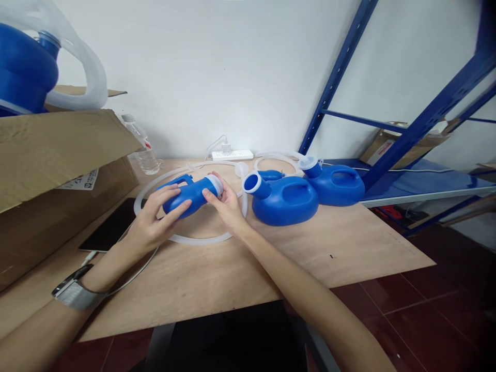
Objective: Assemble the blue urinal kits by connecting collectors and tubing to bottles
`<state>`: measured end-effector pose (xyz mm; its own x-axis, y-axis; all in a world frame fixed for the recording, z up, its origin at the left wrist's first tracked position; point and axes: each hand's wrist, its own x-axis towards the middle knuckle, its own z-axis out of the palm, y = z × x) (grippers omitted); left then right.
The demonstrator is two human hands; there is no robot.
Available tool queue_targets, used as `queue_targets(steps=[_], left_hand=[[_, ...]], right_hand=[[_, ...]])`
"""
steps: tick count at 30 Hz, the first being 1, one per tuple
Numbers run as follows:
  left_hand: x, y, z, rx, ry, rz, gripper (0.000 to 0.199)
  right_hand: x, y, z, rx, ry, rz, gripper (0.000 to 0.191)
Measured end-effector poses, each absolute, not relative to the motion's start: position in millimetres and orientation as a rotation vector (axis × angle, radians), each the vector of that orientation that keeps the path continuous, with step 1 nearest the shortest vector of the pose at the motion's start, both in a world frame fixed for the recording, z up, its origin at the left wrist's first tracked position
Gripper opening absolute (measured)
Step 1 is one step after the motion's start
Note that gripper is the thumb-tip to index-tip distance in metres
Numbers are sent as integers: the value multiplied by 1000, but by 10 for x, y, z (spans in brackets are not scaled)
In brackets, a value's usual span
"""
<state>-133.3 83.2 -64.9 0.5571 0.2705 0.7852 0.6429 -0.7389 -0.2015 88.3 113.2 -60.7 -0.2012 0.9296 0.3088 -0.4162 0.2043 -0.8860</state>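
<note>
A blue plastic urinal funnel (190,200) with a small handle and a white rim is held above the table, tilted so its mouth points right. My left hand (157,212) is closed around its body, fingers on top. Around the white rim (215,185) my right hand (227,204) is closed, thumb on the blue neck. Beneath the funnel a clear hose (205,241) lies in a loop on the table. Right of my hands sits a blue urinal bottle (285,204) with an uncapped neck. Behind it stands a second blue bottle (336,185), capped.
A cardboard box (58,206) with a blue bottle and hose on top stands at the left. Near it are a black tablet (110,227) with a cable and a water bottle (145,155). A power strip (232,155) lies by the wall; blue shelving (411,178) stands right.
</note>
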Motion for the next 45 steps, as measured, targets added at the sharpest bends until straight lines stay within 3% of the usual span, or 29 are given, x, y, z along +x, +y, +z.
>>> queue_targets(steps=[6,20,27,33,39,43,45], left_hand=[[-1241,769,-599,-2403,-565,-847,61],[-1224,783,-562,-2389,-458,-743,46],[-1099,742,-492,-2408,-352,-634,45],[-1052,631,-527,-2498,-614,-1039,70],[-1021,586,-391,-2198,-1386,-1529,53],[-1045,656,-358,-2563,-1817,-1789,43],[-1050,661,-386,-2667,-1834,-1811,48]], right_hand=[[876,1168,-733,-615,-1320,1233,81],[973,1188,-719,-657,-1462,1103,57],[968,1285,-690,-684,-1226,1315,49],[928,1268,-690,-761,-1087,1378,42],[934,1284,-711,-674,-1181,1326,46],[907,1192,-692,-552,-1428,1271,37],[887,1125,-680,-543,-1498,1274,32]])
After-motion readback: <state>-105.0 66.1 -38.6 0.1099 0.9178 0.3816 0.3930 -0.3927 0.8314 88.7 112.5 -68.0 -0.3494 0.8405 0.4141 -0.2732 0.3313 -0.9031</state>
